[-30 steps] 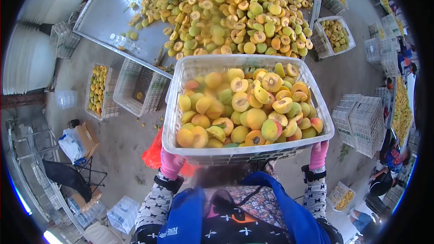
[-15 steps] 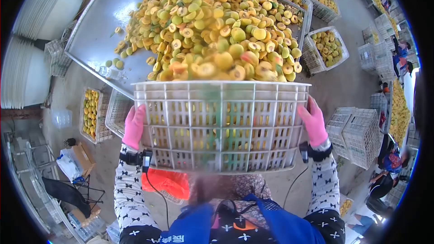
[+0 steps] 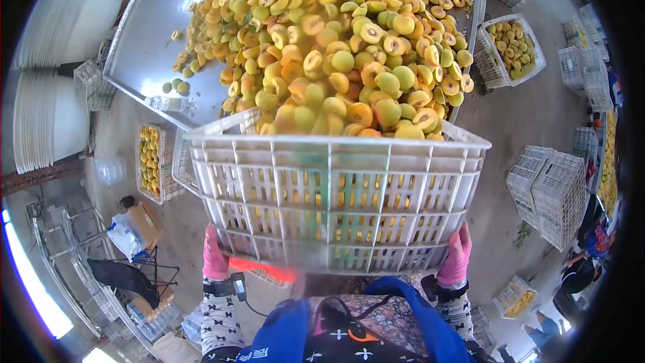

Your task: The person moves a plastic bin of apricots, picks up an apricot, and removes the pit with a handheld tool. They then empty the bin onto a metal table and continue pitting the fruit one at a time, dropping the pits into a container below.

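A white plastic crate (image 3: 339, 175) with slatted sides is tilted against the near edge of the metal table (image 3: 144, 60). Halved yellow peaches (image 3: 363, 60) spread from the crate's mouth onto the large pile, and more show through its slats. In a pink glove, my left hand (image 3: 216, 255) grips the crate's lower left corner. My right hand (image 3: 456, 257), gloved alike, holds the lower right corner. Some fingers of both hands are hidden behind the crate.
A clear bottle (image 3: 166, 103) lies on the table's left part. Fruit-filled crates stand left (image 3: 150, 161) and right (image 3: 508, 50) on the floor. Stacked crates (image 3: 551, 191) are farther right. A folding chair (image 3: 127, 282) stands at lower left. Other people are at the right edge.
Both hands have moved from the crate's sides down to its lower corners. The crate sits lower in view, its side rims now showing, and peaches at its mouth have shifted. The view has shifted too.
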Demonstrator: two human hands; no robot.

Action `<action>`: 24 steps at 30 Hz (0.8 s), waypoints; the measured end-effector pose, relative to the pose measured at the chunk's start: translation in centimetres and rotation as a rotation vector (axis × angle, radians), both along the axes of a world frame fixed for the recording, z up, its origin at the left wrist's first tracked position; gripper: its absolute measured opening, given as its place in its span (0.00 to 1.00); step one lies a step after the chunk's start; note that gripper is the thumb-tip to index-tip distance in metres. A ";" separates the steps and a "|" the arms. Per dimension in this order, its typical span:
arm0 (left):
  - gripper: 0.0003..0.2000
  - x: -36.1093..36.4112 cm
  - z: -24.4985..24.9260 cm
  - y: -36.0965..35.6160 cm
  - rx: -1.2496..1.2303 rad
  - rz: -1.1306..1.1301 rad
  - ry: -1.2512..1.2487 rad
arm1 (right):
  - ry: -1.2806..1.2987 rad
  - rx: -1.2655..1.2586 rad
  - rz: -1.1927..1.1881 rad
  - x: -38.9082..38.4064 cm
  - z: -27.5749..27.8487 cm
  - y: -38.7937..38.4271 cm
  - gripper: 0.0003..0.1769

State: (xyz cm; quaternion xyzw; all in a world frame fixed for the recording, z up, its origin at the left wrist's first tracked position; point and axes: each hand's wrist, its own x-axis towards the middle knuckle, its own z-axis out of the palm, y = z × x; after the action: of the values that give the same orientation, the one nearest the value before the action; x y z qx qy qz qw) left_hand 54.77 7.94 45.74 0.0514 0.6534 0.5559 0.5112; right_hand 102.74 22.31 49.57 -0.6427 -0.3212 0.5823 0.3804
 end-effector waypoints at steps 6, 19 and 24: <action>0.32 3.1 0.4 3.6 0.204 0.038 0.903 | 0.110 0.237 -0.038 -4.2 3.6 3.9 0.39; 0.50 0.7 -0.5 21.3 0.486 -0.130 1.680 | 0.234 0.222 -0.286 -9.8 7.7 22.3 0.29; 0.53 3.2 -1.1 25.2 0.289 -0.205 1.550 | 0.126 0.717 -0.001 -8.2 5.5 21.6 0.33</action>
State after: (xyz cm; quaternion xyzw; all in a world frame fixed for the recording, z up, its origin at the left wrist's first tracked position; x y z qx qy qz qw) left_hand 58.02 33.12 44.65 0.5492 0.7366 0.3912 -0.0520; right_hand 94.54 43.86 55.04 -0.4315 -0.4805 0.4707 0.6011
